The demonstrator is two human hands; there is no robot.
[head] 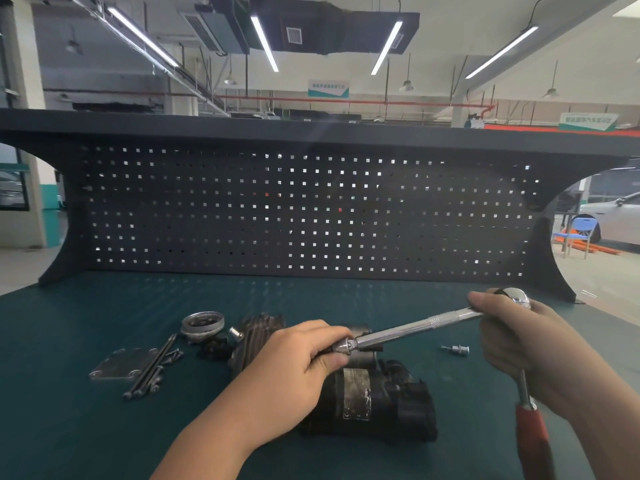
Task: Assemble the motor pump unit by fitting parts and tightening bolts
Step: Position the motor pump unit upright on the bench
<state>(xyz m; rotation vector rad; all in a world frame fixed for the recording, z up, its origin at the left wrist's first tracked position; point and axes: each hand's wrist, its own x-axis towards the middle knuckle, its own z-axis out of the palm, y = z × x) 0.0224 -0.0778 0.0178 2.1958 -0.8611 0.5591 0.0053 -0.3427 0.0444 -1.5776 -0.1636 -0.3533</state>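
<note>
Pinching the socket end of a long chrome extension bar (412,329) between thumb and curled fingers, our left hand (301,358) hovers just above the motor pump unit (377,400), which lies on its side on the green bench mat (86,341). Our right hand (519,337) is wrapped round the ratchet (523,393) at the bar's other end; its shiny round head peeks out past the knuckles, up and to the right of the motor pump unit, while its red handle runs down toward us on the unit's right. Whether the socket touches the unit we cannot tell, because our left fingers cover that spot. Just behind the unit, partly hidden by our left hand, stands a dark ribbed housing (256,336). Further left of the unit sit a shallow round metal cap (202,325), a small cluster of dark bolts (214,349), several long through-bolts (156,370) lying side by side, and a flat metal plate (121,363) touching them. To the right of the unit, well apart from it, a small loose socket bit (456,349) lies on the mat. Behind the unit rises the dark pegboard (311,209) at the back of the bench.
</note>
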